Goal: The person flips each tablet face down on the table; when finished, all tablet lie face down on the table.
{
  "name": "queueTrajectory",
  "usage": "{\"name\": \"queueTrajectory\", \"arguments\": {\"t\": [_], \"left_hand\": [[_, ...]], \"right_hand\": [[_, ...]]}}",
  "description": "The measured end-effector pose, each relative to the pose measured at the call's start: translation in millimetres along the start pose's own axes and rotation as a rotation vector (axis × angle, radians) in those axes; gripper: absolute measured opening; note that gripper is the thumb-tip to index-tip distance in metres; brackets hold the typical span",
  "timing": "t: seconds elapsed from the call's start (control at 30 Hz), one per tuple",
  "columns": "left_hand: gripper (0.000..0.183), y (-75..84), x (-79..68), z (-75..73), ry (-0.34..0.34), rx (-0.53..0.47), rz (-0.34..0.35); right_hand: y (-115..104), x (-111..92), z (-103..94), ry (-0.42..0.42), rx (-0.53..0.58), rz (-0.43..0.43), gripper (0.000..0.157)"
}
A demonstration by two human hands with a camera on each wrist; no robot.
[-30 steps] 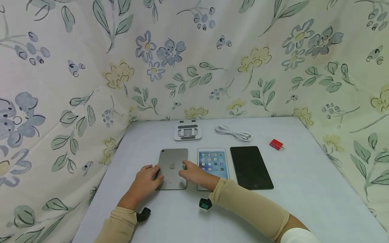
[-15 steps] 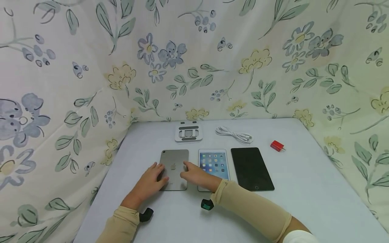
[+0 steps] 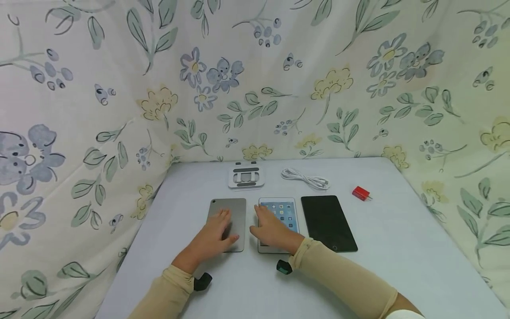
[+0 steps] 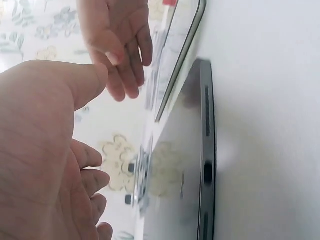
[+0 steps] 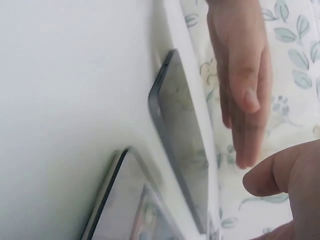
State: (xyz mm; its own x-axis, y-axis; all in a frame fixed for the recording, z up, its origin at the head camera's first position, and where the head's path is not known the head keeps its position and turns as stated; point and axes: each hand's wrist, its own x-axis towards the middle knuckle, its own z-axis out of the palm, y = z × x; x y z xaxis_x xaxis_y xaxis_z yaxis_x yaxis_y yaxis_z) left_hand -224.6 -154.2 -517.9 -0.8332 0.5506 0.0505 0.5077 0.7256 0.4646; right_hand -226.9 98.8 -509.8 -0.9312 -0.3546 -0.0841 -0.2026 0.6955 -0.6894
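A grey tablet lies back side up on the white table, its rear logo hidden under my left hand. That hand hovers over the tablet with fingers extended and thumb spread; the left wrist view shows a gap between the palm and the tablet's port edge. Just right of it lies a white tablet with a lit screen of app icons. My right hand is held above its left side, fingers straight and holding nothing. In the right wrist view the grey tablet lies flat below both hands.
A black tablet lies right of the white one. Along the back are a white folding stand, a coiled white cable and a red plug adapter. A floral curtain hangs behind and left of the table.
Both hands have come off the grey tablet's edges. The left hand moved right over its back, and the right hand shifted right over the white tablet.
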Motion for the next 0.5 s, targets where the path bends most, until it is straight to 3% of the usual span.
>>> {"name": "queueTrajectory", "arguments": {"t": [0.3, 0.5], "left_hand": [[0.089, 24.1, 21.8, 16.8, -0.040, 0.113, 0.106], [0.093, 37.5, 32.5, 22.4, -0.062, 0.168, 0.117]], "right_hand": [[32, -12, -10.9, 0.037, -0.093, 0.055, 0.080], [47, -20, -18.3, 0.073, -0.161, 0.108, 0.082]]}}
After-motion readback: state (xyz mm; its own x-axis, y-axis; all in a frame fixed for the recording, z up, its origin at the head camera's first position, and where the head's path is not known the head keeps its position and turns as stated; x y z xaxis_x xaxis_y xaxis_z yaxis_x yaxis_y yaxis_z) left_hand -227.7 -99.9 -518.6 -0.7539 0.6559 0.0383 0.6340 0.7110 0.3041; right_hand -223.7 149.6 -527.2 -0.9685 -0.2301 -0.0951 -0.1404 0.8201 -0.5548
